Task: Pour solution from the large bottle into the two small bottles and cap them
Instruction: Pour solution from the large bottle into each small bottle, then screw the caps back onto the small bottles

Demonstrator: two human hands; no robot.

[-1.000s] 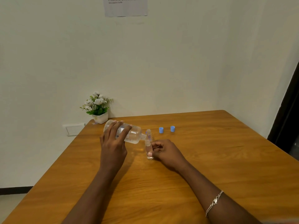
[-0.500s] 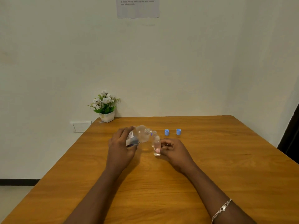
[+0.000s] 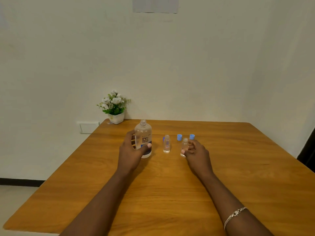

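Standing upright on the wooden tabletop (image 3: pixel 170 193), toward its far edge, the large bottle (image 3: pixel 143 137) is uncapped, its "re-nu" label facing the camera. The left hand (image 3: pixel 131 151) wraps round it from the left, thumb across the front of the label, so the hand is clasped on the bottle. Just to its right a small bottle (image 3: pixel 166 144) stands alone and uncapped, touched by nothing, with a bit of something blue (image 3: pixel 163 138) showing behind its left shoulder. Further right the right hand (image 3: pixel 196 151) pinches the second small bottle (image 3: pixel 184 147) between thumb and fingers; it stands upright and uncapped. Two blue caps (image 3: pixel 179 137) and (image 3: pixel 192 136) lie just beyond, nearer the far edge. A potted plant (image 3: pixel 115 108) sits at the far left corner. A bracelet (image 3: pixel 234 215) circles the right wrist
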